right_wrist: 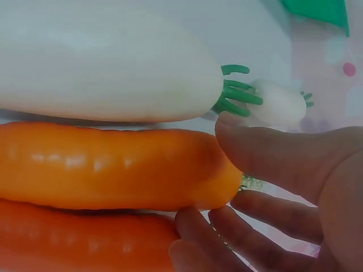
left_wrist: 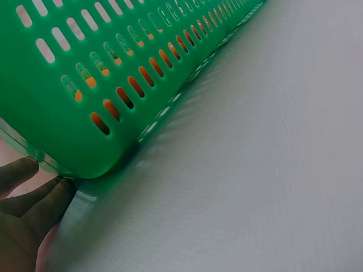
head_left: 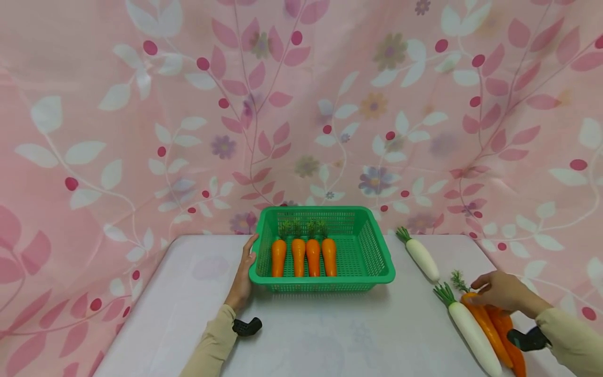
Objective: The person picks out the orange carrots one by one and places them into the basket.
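A green slotted basket stands mid-table with several orange carrots lying side by side in it. My left hand rests flat against the basket's left side; its fingers touch the lower corner of the basket. At the right, my right hand grips the leafy end of an orange carrot. In the right wrist view my right hand has its thumb on top of the carrot and its fingers curled beneath. A white radish lies against that carrot, and a second carrot lies on its other side.
The white radish and the second carrot lie near the table's front right corner. Another white radish lies just right of the basket. A pink floral cloth hangs behind the table.
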Available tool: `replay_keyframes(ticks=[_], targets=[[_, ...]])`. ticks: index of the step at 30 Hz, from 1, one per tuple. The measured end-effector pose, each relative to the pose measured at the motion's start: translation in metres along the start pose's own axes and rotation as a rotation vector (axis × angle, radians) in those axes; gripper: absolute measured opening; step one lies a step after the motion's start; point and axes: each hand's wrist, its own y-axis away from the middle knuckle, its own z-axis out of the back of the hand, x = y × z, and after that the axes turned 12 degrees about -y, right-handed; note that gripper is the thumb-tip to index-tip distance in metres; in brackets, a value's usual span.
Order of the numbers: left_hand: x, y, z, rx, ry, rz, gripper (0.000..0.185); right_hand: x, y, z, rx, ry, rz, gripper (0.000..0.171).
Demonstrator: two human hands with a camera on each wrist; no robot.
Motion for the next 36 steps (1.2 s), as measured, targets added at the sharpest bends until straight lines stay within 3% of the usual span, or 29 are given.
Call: replay_keyframes(ticks=[16, 26, 36], targets=[[0.003, 0.000, -0.001, 0.003, 0.031, 0.014, 0.052, -0.003, -0.011, -0.006, -0.019, 0.138, 0.040, 0.066], [0.002, 0.001, 0.000, 0.003, 0.020, 0.009, 0.052, 0.007, -0.008, -0.011, -0.073, 0.099, 0.058, 0.063], [-0.001, 0.001, -0.001, 0.002, 0.018, 0.013, 0.052, 0.008, -0.010, -0.018, -0.033, 0.017, 0.051, 0.059]])
